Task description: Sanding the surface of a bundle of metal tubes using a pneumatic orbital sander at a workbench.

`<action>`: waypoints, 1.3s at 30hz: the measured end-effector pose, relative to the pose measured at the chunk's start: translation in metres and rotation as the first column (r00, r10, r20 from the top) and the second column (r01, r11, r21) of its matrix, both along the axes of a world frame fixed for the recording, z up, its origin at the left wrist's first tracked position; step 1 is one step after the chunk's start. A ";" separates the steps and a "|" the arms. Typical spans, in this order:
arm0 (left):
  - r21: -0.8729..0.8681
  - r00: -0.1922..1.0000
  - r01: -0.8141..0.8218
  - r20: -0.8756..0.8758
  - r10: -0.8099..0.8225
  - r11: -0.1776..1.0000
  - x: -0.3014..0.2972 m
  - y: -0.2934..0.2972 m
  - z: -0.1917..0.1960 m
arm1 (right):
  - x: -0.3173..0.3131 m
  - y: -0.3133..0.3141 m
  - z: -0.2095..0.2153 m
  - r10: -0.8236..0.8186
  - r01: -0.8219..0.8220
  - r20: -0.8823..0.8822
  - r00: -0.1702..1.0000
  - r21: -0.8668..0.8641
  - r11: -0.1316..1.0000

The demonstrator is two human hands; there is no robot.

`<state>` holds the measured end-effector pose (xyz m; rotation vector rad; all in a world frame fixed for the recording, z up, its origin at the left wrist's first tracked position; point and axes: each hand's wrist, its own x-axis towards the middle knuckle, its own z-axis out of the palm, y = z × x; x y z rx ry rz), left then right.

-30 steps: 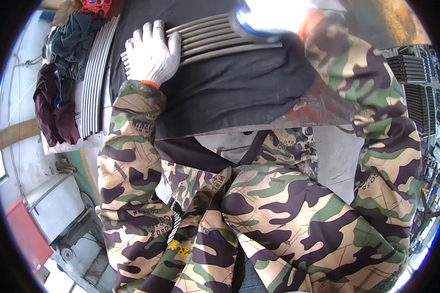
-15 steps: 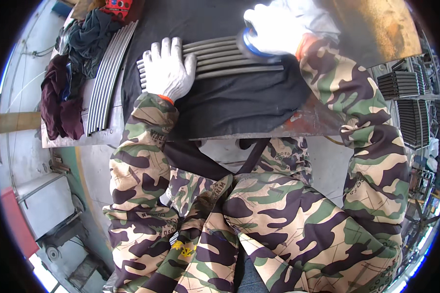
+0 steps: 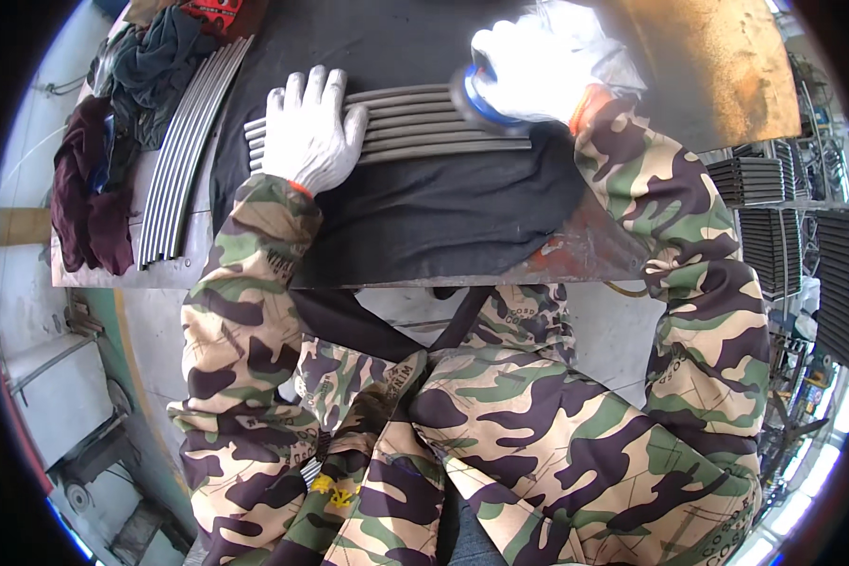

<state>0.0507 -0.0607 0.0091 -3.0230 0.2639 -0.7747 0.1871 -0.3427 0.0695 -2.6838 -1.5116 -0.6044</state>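
On the counter's (image 3: 424, 241) black mat, left hand (image 3: 311, 132) is pressing flat, fingers released, on grey strips (image 3: 424, 127); right hand (image 3: 528, 71) is gripping a blue sander (image 3: 476, 99). Strips could skid if pressure slackens.

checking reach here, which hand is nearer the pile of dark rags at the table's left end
Left. The left hand presses on the row of metal strips, fairly near the rags. The right hand is farther right, on a blue tool.
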 end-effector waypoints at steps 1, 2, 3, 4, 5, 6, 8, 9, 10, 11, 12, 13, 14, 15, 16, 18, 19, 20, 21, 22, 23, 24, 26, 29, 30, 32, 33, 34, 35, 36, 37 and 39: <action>-0.008 1.000 0.001 0.000 -0.001 1.000 -0.004 -0.003 -0.001 | -0.001 -0.001 0.000 -0.001 0.001 0.000 1.000 -0.008 1.000; -0.014 0.997 -0.014 -0.075 0.013 1.000 -0.009 -0.005 0.000 | -0.005 -0.002 -0.001 0.034 -0.034 0.028 0.999 0.014 0.999; -0.017 0.989 -0.028 -0.146 0.026 0.999 -0.014 -0.009 0.005 | -0.010 -0.004 0.001 0.068 -0.070 0.059 0.996 0.037 0.997; -0.027 0.989 -0.030 -0.144 0.025 0.999 -0.016 -0.013 0.007 | -0.016 -0.004 0.008 0.076 -0.075 -0.025 0.997 0.031 0.997; -0.032 0.989 -0.033 -0.145 0.028 0.999 -0.016 -0.014 0.006 | -0.012 -0.005 0.008 0.079 -0.078 -0.026 0.997 0.026 0.997; -0.036 0.990 -0.033 -0.135 0.028 0.999 -0.016 -0.014 0.006 | -0.005 -0.004 0.007 0.070 -0.071 0.039 0.997 0.039 0.997; -0.040 0.992 -0.027 -0.120 0.022 0.999 -0.012 -0.013 0.004 | 0.016 -0.006 -0.009 0.027 -0.034 0.091 0.995 0.078 0.996; -0.030 0.998 -0.017 -0.067 0.015 0.999 -0.014 -0.011 0.000 | 0.009 0.000 -0.005 0.038 -0.045 0.088 0.995 0.081 0.996; -0.019 1.000 -0.006 -0.013 0.006 1.000 -0.016 -0.008 -0.002 | 0.000 0.004 0.001 0.039 -0.040 0.063 0.997 0.025 0.999; -0.021 1.000 -0.008 -0.016 0.007 1.000 -0.017 -0.009 -0.002 | -0.011 0.003 0.009 0.029 -0.028 0.039 0.999 -0.037 0.999; -0.027 1.000 0.001 -0.011 -0.001 1.000 -0.016 -0.011 -0.001 | -0.016 0.002 0.014 0.049 -0.049 -0.056 0.997 -0.003 0.999; -0.033 1.000 0.010 -0.006 -0.010 0.999 -0.015 -0.012 0.000 | -0.011 0.002 0.011 0.049 -0.050 -0.058 0.997 -0.004 0.999; -0.047 1.000 0.016 0.004 -0.016 0.999 -0.014 -0.012 -0.002 | -0.003 0.001 0.006 0.022 -0.022 -0.025 0.999 0.023 0.999; -0.046 1.000 0.011 0.003 -0.011 0.999 -0.015 -0.011 -0.002 | -0.001 0.007 0.007 0.006 -0.006 0.004 1.000 0.057 0.998; -0.044 1.000 0.011 -0.006 -0.011 0.999 -0.018 -0.011 -0.001 | -0.004 0.009 0.008 0.010 -0.011 0.004 1.000 0.057 0.998; -0.042 1.000 0.004 -0.016 -0.005 0.999 -0.019 -0.010 -0.002 | -0.016 0.010 0.009 -0.007 0.007 -0.039 0.999 0.003 1.000; -0.023 1.000 0.004 0.021 -0.003 1.000 -0.017 -0.010 -0.002 | -0.022 0.011 0.011 -0.015 0.014 -0.060 0.998 -0.025 1.000; -0.013 0.998 0.011 0.059 -0.011 1.000 -0.016 -0.014 -0.003 | -0.027 0.008 0.016 0.038 -0.038 -0.077 0.996 -0.001 0.999; -0.023 0.998 0.013 0.060 -0.011 1.000 -0.015 -0.016 -0.004 | -0.027 0.007 0.018 0.035 -0.036 -0.076 0.996 -0.011 0.999; -0.022 0.998 0.016 0.068 -0.015 1.000 -0.016 -0.013 -0.003 | -0.022 0.014 0.016 0.006 -0.005 -0.087 0.996 0.009 1.000; -0.021 0.997 0.018 0.077 -0.017 1.000 -0.018 -0.010 -0.002 | -0.015 0.020 0.014 -0.023 0.026 -0.097 0.995 0.027 0.999; -0.021 0.997 0.010 0.078 -0.009 1.000 -0.020 -0.009 0.001 | -0.008 0.030 0.011 0.055 -0.057 0.036 0.998 0.061 0.997; -0.089 0.988 -0.051 -0.153 0.037 0.995 -0.027 -0.011 0.008 | -0.020 0.026 0.006 0.069 -0.070 0.019 0.997 0.055 0.996; -0.121 0.996 0.005 -0.091 -0.016 0.993 -0.005 -0.030 -0.003 | -0.023 0.009 -0.004 0.008 0.006 -0.156 0.988 0.091 0.996; -0.109 0.996 -0.009 -0.095 -0.002 0.994 -0.008 -0.022 -0.001 | -0.027 0.021 0.008 0.004 0.003 -0.132 0.991 0.053 0.999; -0.138 0.991 0.004 -0.129 -0.022 0.990 -0.015 -0.007 0.002 | -0.019 0.033 0.011 0.014 -0.013 -0.108 0.994 0.010 1.000; -0.178 0.984 0.035 -0.164 -0.065 0.983 -0.018 0.000 0.000 | -0.020 0.036 0.009 0.032 -0.031 -0.109 0.993 0.009 0.999; -0.155 0.991 0.061 -0.109 -0.078 0.986 -0.020 0.008 -0.002 | -0.022 0.039 0.007 0.035 -0.034 -0.092 0.995 0.008 0.999; -0.155 0.992 0.040 -0.113 -0.058 0.987 -0.024 0.013 -0.005 | -0.026 0.044 0.004 0.040 -0.039 -0.076 0.996 0.007 0.999; -0.129 0.997 -0.025 -0.073 0.015 0.991 -0.023 0.005 -0.001 | -0.033 0.042 0.007 0.006 -0.008 -0.124 0.992 -0.015 1.000; -0.103 0.995 -0.093 -0.034 0.090 0.990 -0.022 0.001 0.003 | -0.046 0.041 0.014 0.046 -0.043 -0.129 0.991 0.019 0.999; -0.100 0.996 -0.089 0.007 0.090 0.991 -0.017 0.002 0.001 | -0.045 0.049 0.016 0.109 -0.105 -0.085 0.990 0.054 0.993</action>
